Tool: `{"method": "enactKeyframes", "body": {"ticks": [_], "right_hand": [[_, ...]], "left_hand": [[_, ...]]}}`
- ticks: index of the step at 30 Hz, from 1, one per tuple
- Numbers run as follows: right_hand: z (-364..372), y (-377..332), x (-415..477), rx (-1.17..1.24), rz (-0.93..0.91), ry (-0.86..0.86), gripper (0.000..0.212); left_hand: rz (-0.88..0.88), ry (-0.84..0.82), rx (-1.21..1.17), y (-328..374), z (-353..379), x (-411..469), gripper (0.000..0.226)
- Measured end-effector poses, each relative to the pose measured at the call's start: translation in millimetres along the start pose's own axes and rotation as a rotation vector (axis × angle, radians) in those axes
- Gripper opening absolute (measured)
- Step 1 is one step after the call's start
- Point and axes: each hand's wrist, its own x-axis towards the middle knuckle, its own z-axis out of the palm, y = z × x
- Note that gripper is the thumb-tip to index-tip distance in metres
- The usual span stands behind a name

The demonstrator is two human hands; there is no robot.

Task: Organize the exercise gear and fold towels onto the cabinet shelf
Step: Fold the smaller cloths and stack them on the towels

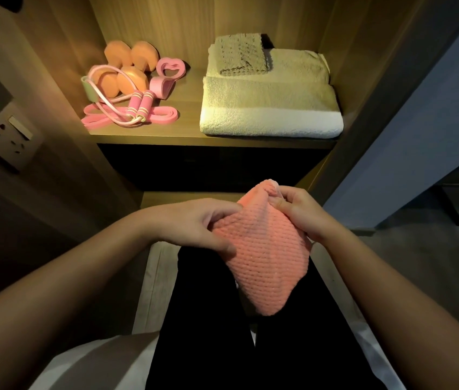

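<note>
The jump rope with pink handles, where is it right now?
In the head view, the jump rope lies on the left side of the cabinet shelf, in front of the orange dumbbells and across the flat pink band.

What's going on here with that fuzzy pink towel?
A person stands in front of a wooden cabinet and holds a small pink towel in both hands. The left hand grips its left edge and the right hand pinches its top corner. It is not on the shelf yet. On the shelf, folded towels lie stacked on the right. Orange dumbbells, a pink jump rope and a pink stretch band sit on the left.
</note>
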Motion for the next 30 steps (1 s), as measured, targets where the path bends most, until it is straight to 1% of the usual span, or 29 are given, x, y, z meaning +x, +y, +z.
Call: {"method": "enactKeyframes", "body": {"ticks": [2, 3, 5, 6, 7, 10, 12, 14, 17, 18, 21, 22, 23, 24, 25, 26, 27, 29, 30], "right_hand": [[2, 0, -1, -0.021, -0.013, 0.004, 0.022], [4, 0, -1, -0.012, -0.017, 0.003, 0.023], [6, -1, -2, 0.019, -0.027, -0.010, 0.024], [8, -1, -2, 0.032, -0.025, -0.022, 0.024], [10, 0, -2, 0.037, -0.019, -0.039, 0.023], [12, 5, -1, 0.008, -0.019, -0.079, 0.024], [10, 8, -3, 0.026, -0.027, -0.051, 0.024], [5, 8, -3, 0.055, -0.025, 0.016, 0.024], [1, 7, -1, 0.074, -0.018, 0.144, 0.018], [1, 6, 0, 0.087, -0.025, 0.179, 0.017], [5, 1, 1, 0.155, -0.064, 0.277, 0.017], [7, 0, 1, 0.179, -0.077, 0.310, 0.017], [8, -3, 1, 0.200, -0.090, 0.340, 0.017], [9, -5, 0, 0.212, -0.109, 0.365, 0.017], [11, -6, 0, 0.211, -0.131, 0.387, 0.017], [12, -7, -1, 0.198, -0.151, 0.413, 0.018], [14, -8, -1, 0.181, -0.168, 0.444, 0.019], [18, -11, -3, 0.142, -0.199, 0.514, 0.024], [20, -12, -4, 0.126, -0.210, 0.547, 0.027]], "left_hand": [[-0.033, -0.043, -0.087, 1, -1, 2, 0.051], [-0.042, -0.051, -0.128, 1, -3, 2, 0.049], [-0.048, -0.030, -0.204, 4, -7, 4, 0.036], [-0.045, -0.023, -0.242, 5, -8, 5, 0.033], [-0.037, -0.027, -0.268, 6, -8, 6, 0.035], [-0.033, -0.064, -0.284, 3, -4, 7, 0.057], [-0.058, -0.032, -0.310, -3, -3, 5, 0.064], [-0.099, 0.080, -0.318, -10, -3, 1, 0.065], [-0.121, 0.341, -0.274, -22, -1, -2, 0.058], [-0.127, 0.419, -0.331, -26, 1, -1, 0.057], [-0.108, 0.644, -0.729, -27, 10, 8, 0.043], [-0.092, 0.723, -0.836, -26, 14, 12, 0.046], [-0.100, 0.792, -0.895, -25, 19, 16, 0.060], [-0.135, 0.845, -0.887, -26, 24, 20, 0.076], [-0.187, 0.889, -0.814, -26, 29, 24, 0.083], [-0.232, 0.947, -0.711, -25, 34, 29, 0.078], [-0.257, 1.037, -0.598, -25, 38, 34, 0.064], [-0.243, 1.270, -0.394, -26, 42, 42, 0.030], [-0.213, 1.355, -0.327, -26, 42, 45, 0.021]]}}
